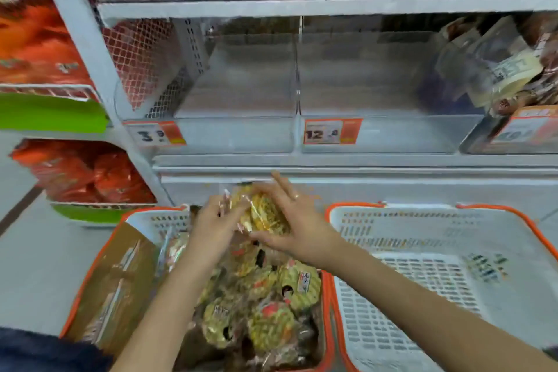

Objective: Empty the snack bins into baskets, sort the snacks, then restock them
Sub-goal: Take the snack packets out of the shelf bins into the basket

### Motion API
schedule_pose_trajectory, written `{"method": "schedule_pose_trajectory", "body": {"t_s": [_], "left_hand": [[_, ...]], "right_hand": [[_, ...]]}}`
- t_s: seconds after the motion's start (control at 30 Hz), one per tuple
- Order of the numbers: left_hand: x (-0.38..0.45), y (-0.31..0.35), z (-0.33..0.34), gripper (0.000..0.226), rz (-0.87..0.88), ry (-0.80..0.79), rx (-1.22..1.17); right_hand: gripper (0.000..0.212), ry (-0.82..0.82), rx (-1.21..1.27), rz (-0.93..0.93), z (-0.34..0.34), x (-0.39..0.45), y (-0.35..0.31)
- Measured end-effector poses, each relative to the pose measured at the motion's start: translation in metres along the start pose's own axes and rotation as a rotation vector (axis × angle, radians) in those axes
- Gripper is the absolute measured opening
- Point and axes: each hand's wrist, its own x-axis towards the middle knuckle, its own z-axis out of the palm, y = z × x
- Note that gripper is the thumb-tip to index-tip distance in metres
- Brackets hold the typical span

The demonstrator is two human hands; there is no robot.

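Nearest the camera, both forearms reach forward over the white slotted plastic basket with orange rim on the left [99, 254], which is heaped with yellow-green cellophane-wrapped snack packs [265, 305] and brown packets. Left hand [211, 223] and right hand [291, 220] together hold one clear-wrapped yellow snack pack [261, 214] above that heap, fingers curled round its two ends. Judged light, soft-wrapped, slippery and crushable; best taken by the sides with light pressure. Beside it stands a second white slotted basket [437, 251], holding nothing visible, with open room. Above, two clear plastic shelf bins [241, 133] stand emptied; their front lips and the shelf edge are the obstructions to clear on lifting.
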Motion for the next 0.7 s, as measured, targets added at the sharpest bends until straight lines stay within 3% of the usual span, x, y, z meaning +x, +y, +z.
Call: {"method": "schedule_pose_trajectory", "body": {"t_s": [0.1,0.17,0.27,0.33,0.4,0.47,0.53,0.57,0.67,0.7], "left_hand": [[-0.010,-0.076,-0.009,0.046,-0.299,-0.105,-0.071],[-0.017,-0.100,-0.011,0.052,-0.284,-0.123,-0.013],[-0.025,-0.107,-0.016,0.058,-0.195,-0.021,0.165],[-0.029,-0.109,-0.017,0.059,-0.265,-0.028,0.118],[-0.033,-0.110,-0.018,0.061,-0.342,-0.076,0.035],[-0.036,-0.112,-0.018,0.071,-0.406,-0.107,-0.041],[-0.039,-0.114,-0.016,0.080,-0.475,-0.115,-0.145],[-0.038,-0.115,-0.015,0.077,-0.517,-0.097,-0.241],[-0.037,-0.113,-0.020,0.037,-0.557,0.015,-0.562],[-0.033,-0.114,-0.024,0.037,-0.543,0.064,-0.600]], "right_hand": [[0.073,-0.185,-0.152,0.090,0.079,-0.025,0.024],[0.074,-0.224,-0.289,0.110,0.113,-0.038,0.035],[0.064,-0.158,-0.266,0.147,0.121,-0.045,0.030],[0.063,-0.009,-0.171,0.228,0.114,-0.046,0.025],[0.062,0.122,-0.142,0.426,0.110,-0.048,0.034],[0.059,0.017,-0.136,0.602,0.115,-0.054,0.047],[0.059,-0.115,-0.151,0.611,0.124,-0.060,0.049],[0.063,-0.143,-0.156,0.589,0.127,-0.061,0.045],[0.067,-0.165,-0.106,0.519,0.134,-0.057,0.022],[0.069,-0.164,-0.076,0.496,0.136,-0.056,0.014]]}}
